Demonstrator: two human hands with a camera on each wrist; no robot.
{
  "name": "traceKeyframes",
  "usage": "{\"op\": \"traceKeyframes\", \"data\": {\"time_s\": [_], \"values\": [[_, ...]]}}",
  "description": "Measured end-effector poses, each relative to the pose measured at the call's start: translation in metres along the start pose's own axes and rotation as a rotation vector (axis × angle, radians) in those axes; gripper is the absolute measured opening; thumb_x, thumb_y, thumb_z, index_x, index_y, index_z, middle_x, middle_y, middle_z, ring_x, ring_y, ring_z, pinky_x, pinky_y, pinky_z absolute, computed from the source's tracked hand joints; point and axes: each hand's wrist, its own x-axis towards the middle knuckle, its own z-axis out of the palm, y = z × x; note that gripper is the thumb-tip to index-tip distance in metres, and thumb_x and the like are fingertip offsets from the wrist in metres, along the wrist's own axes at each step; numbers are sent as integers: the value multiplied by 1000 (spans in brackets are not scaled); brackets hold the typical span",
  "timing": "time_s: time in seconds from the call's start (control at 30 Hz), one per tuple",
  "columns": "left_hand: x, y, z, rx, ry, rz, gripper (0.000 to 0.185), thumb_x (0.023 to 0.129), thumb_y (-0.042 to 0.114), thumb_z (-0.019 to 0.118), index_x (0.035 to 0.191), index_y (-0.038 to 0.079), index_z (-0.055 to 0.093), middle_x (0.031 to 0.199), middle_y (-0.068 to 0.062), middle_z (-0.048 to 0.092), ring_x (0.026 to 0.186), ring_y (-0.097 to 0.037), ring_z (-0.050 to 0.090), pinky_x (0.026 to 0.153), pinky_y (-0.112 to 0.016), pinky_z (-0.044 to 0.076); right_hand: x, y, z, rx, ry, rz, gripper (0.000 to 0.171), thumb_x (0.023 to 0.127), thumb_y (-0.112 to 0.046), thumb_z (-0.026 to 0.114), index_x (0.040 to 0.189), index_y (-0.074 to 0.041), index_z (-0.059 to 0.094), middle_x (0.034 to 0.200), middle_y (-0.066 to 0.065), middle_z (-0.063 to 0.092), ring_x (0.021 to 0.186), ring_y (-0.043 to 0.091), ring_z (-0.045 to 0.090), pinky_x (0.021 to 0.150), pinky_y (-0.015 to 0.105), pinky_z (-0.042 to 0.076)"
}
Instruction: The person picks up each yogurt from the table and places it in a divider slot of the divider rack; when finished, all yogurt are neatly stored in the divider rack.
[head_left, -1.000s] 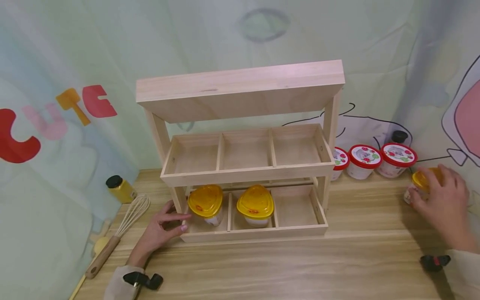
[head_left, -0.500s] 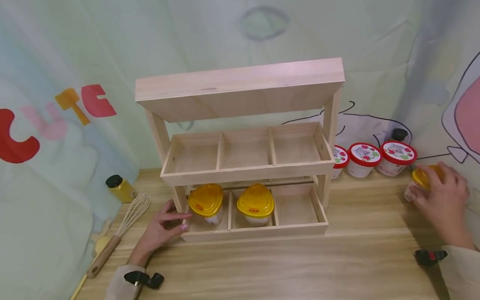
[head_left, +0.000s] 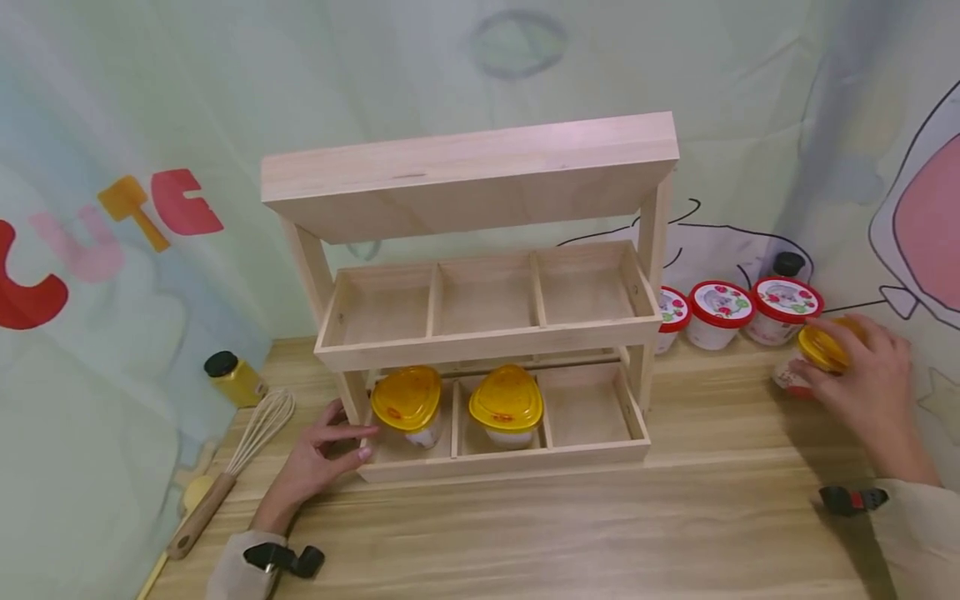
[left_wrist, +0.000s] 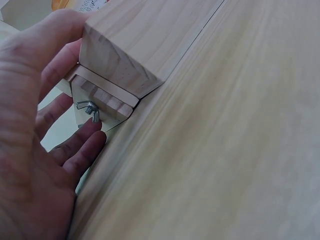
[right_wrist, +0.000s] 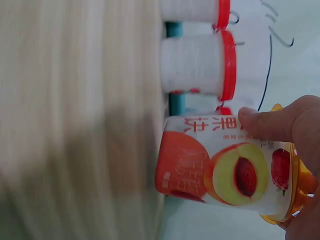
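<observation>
My right hand (head_left: 862, 383) grips a yogurt cup (right_wrist: 230, 165) near its yellow lid (head_left: 822, 346). The right wrist view shows a peach picture on its white and orange-red side. At the left end of a two-tier wooden shelf (head_left: 480, 337), my left hand (head_left: 322, 446) holds the corner of the lower tray. Its other fingers lie close to a wing nut (left_wrist: 90, 107) in the left wrist view. Two more yellow-lidded cups stand in the lower tray, one in the left compartment (head_left: 407, 400) and one in the middle compartment (head_left: 507, 404).
Several red-lidded tubs (head_left: 722, 308) line the back right, the leftmost partly hidden by the shelf. Behind them shows a black cap (head_left: 788, 264). A whisk (head_left: 232, 475) and a yellow jar with a black lid (head_left: 236, 379) are at the left of the wooden tabletop (head_left: 570, 533).
My right hand has moved slightly left with the yellow-lidded yogurt cup, which now tilts. My left hand stays on the shelf corner. The head view has shifted a little.
</observation>
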Motion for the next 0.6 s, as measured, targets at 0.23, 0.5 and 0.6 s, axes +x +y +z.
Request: {"op": "traceKeyframes", "data": {"time_s": [0.23, 0.5, 0.6], "values": [[2, -1, 0, 14, -1, -7, 31, 88, -3, 82, 117, 9, 83, 160, -18, 50, 136, 4, 50, 108, -13, 41, 1, -22, -2, 41, -10, -2, 58, 84, 1, 87, 137, 0, 63, 157, 37, 44, 146, 60, 33, 121, 77, 22], [1, -1, 0, 24, 6, -14, 31, 89, -3, 82, 117, 8, 83, 161, -8, 50, 136, 6, 49, 108, -12, 40, 5, -46, -6, 136, -19, -94, 63, 75, 0, 93, 133, -1, 68, 150, 38, 52, 135, 62, 40, 112, 77, 28], [0, -1, 0, 27, 8, -18, 31, 89, -3, 82, 118, 9, 83, 162, -8, 50, 136, 6, 49, 108, -12, 40, 5, -56, -7, 156, -37, -121, 66, 71, 2, 94, 132, -3, 69, 148, 37, 53, 133, 61, 41, 107, 76, 31]]}}
